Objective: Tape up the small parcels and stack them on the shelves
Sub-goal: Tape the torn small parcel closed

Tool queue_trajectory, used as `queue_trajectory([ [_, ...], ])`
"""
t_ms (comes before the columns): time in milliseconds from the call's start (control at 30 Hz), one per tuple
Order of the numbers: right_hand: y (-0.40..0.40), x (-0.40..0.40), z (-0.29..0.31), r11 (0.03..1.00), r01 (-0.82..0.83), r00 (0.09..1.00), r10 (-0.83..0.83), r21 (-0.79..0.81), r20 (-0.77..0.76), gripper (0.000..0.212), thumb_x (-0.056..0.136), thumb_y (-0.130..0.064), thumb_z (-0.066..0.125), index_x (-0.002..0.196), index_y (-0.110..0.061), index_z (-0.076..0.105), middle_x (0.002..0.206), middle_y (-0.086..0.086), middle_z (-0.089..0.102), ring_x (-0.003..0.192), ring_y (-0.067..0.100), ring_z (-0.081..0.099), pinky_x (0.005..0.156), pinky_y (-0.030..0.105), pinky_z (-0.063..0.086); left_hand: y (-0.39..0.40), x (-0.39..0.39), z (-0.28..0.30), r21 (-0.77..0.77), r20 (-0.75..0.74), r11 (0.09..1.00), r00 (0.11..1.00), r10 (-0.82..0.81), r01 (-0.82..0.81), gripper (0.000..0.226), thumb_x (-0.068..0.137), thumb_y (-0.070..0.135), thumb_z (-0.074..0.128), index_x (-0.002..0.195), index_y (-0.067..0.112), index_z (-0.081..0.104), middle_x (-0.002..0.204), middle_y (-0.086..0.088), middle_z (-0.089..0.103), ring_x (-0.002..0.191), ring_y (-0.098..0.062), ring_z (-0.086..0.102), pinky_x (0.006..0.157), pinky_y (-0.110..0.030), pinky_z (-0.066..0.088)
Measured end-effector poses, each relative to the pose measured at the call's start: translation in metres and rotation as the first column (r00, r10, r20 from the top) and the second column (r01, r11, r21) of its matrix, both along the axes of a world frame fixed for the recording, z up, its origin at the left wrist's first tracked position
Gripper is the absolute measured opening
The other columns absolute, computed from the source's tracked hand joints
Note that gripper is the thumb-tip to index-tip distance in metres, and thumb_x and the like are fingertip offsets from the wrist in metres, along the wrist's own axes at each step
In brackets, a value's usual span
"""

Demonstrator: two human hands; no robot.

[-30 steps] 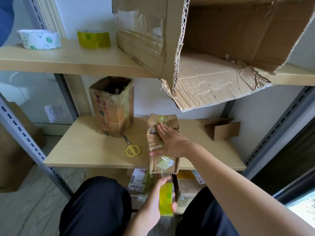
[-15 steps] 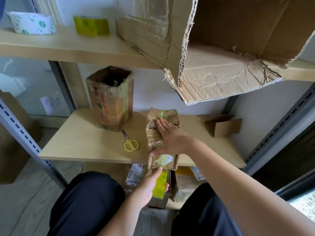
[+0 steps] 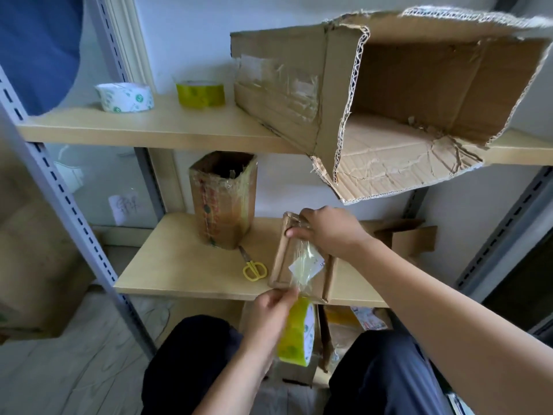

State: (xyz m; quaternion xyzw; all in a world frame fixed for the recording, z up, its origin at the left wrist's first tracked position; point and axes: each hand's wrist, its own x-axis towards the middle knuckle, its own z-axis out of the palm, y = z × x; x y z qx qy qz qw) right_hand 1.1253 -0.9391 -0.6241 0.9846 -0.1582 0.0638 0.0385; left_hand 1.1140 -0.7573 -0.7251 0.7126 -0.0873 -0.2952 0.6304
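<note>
Right hand [image 3: 330,232] fingers curled over the parcel [image 3: 299,259]; left hand [image 3: 269,310] fingers pinching the tape roll [image 3: 296,333].

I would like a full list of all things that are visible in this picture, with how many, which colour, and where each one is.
small parcel: 1, brown, front of middle shelf
tape roll: 1, yellow-green, below the shelf edge, strip running up to the parcel
scissors: 1, yellow handles, middle shelf, left of the parcel
tall box: 1, brown, taped, middle shelf, upright
folded carton: 1, brown, middle shelf, right
large open box: 1, brown, torn, top shelf, on its side
spare tape rolls: 2, white and yellow, top shelf, left
left hand: holds the tape roll
right hand: grips the parcel's far end
</note>
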Motion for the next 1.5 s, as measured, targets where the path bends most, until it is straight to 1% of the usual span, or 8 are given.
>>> queue_trajectory([
  [233,0.032,0.003,-0.027,0.986,0.155,0.985,-0.149,-0.066,0.083,0.067,0.105,-0.049,0.015,0.158,-0.009,0.005,0.162,0.013,0.020,0.146,0.034,0.024,0.119,0.054,0.008,-0.005,-0.004,0.043,-0.062,-0.255,0.988,0.955,-0.152,0.141,0.021,0.091,0.016,0.060,0.109,0.005,0.062,0.075,-0.017,0.069,0.048,-0.025,0.064,0.049,-0.029,0.054],
  [367,0.025,0.002,-0.046,0.990,0.135,0.972,-0.122,-0.049,0.199,0.079,0.096,-0.054,-0.002,0.158,-0.006,0.008,0.162,0.017,0.021,0.149,0.038,0.019,0.122,0.054,0.001,-0.019,0.006,0.040,-0.101,-0.235,0.985,0.959,-0.159,0.139,0.038,0.079,0.026,0.077,0.112,0.011,0.065,0.085,-0.013,0.075,0.070,-0.030,0.070,0.072,-0.040,0.060],
  [600,-0.018,0.040,-0.045,0.989,0.137,0.978,-0.145,0.062,0.148,0.069,0.101,-0.053,0.011,0.158,-0.014,0.005,0.166,0.011,0.007,0.153,0.029,0.001,0.123,0.047,0.002,-0.045,0.016,0.026,-0.058,-0.103,0.976,0.971,-0.214,0.209,0.031,0.100,0.030,0.058,0.120,0.015,0.041,0.055,-0.011,0.065,0.041,-0.021,0.055,0.049,-0.028,0.047],
  [867,-0.085,0.073,-0.065,0.840,0.296,0.955,-0.278,0.454,-0.107,0.090,0.082,-0.083,0.030,0.151,-0.026,0.030,0.156,-0.001,0.034,0.141,0.025,0.036,0.114,0.045,0.031,-0.050,0.027,0.013,-0.296,-0.109,0.884,0.907,-0.406,0.360,0.028,0.091,0.021,0.046,0.112,0.003,0.042,0.059,-0.015,0.055,0.048,-0.023,0.052,0.054,-0.025,0.046],
  [1200,-0.101,0.080,-0.079,0.831,0.177,0.975,-0.220,0.528,0.018,0.058,0.098,-0.056,0.041,0.146,-0.023,0.039,0.148,0.005,0.046,0.123,0.025,0.052,0.103,0.040,0.045,-0.065,0.041,-0.038,0.141,-0.153,0.925,0.930,-0.333,0.354,0.055,0.099,0.061,0.036,0.110,0.010,0.055,0.042,0.004,0.055,0.037,-0.007,0.055,0.042,-0.016,0.044],
  [1300,-0.076,0.067,-0.065,0.819,0.084,0.951,-0.236,0.567,0.199,0.042,0.101,-0.050,0.044,0.130,-0.021,0.053,0.121,-0.005,0.060,0.108,0.015,0.057,0.093,0.012,0.045,-0.071,0.045,-0.035,0.180,-0.161,0.938,0.949,-0.271,0.298,0.046,0.101,0.054,0.041,0.097,0.011,0.056,0.035,0.007,0.053,0.029,-0.004,0.051,0.035,-0.014,0.040],
  [1400,-0.046,0.039,-0.048,0.916,-0.040,0.944,-0.097,0.399,0.317,0.051,0.094,-0.069,0.038,0.115,-0.028,0.059,0.119,-0.001,0.062,0.117,0.022,0.056,0.104,0.038,0.043,-0.072,0.046,-0.031,0.195,-0.107,0.946,0.965,-0.241,0.258,0.044,0.102,0.051,0.041,0.079,0.015,0.052,0.030,0.012,0.049,0.026,0.000,0.048,0.031,-0.011,0.035],
  [1500,-0.029,0.008,-0.032,0.982,-0.051,0.998,0.054,0.180,-0.012,0.089,0.087,-0.079,0.038,0.147,-0.014,0.040,0.159,0.010,0.029,0.150,0.032,0.016,0.121,0.049,0.018,-0.074,0.033,-0.024,0.157,-0.160,0.959,0.964,-0.213,0.237,0.046,0.101,0.051,0.043,0.094,0.007,0.057,0.032,0.005,0.050,0.026,-0.009,0.048,0.032,-0.017,0.038],
])
